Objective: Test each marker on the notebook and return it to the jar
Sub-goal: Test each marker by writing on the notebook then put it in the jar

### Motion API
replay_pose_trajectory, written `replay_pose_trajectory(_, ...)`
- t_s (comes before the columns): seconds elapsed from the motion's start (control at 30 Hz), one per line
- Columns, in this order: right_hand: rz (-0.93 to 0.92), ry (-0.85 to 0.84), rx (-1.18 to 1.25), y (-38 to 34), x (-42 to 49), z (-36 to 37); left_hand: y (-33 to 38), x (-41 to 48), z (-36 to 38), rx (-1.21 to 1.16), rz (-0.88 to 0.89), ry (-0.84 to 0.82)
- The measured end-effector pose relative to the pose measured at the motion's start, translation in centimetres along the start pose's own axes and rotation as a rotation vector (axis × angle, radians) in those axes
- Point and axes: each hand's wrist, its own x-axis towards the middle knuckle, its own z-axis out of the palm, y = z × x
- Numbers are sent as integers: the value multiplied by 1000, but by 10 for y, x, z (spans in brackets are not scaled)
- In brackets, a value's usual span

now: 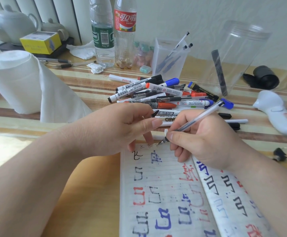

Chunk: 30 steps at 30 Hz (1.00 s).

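Note:
An open lined notebook (170, 194) lies at the bottom, covered in black, blue and red test marks. My right hand (206, 142) grips a clear gel pen (195, 119), its tip touching the page's top edge beside small faint marks. My left hand (122, 127) rests fingertips on the notebook's top left corner and pinches a small black pen cap (154, 114). A pile of whiteboard markers and pens (165, 93) lies just beyond both hands. The big clear plastic jar (238, 57) stands at the back right with one black marker (219, 72) leaning inside.
A paper towel roll (17, 81) stands at the left. Two plastic bottles (113, 31), a clear pen holder (170, 57), teapots (14, 23) and a yellow box (41, 42) line the back. A white handheld device (276, 112) and a black lid (265, 76) lie at the right.

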Motion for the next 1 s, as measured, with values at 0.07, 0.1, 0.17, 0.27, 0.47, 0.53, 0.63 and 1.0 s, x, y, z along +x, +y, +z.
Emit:
replay_pose_trajectory(0.07,-1,3,-8,1,0,-1,0,0,0,-4,-7,-3)
replay_pose_trajectory(0.1,-6,7,-15,1,0,-2,0,0,0,-4,-9,-2)
replay_pose_trajectory(0.17,-17,26,-2,1,0,-1,1,0,0,-1,-12,-5)
replay_pose_trajectory(0.27,-60,117,108,1,0,-1,2,1,0,18,-20,-20)
replay_pose_trajectory(0.47,-223,137,363,-4,-8,-5,0,0,0,96,-38,-6)
replay_pose_trajectory(0.53,-247,113,371,-4,-11,-4,2,0,1,113,-25,3)
replay_pose_trajectory(0.63,-281,109,372,-6,-13,-1,3,0,1,131,-13,3)
replay_pose_trajectory(1.0,-234,50,275,-5,-14,5,4,-1,8,179,106,56)
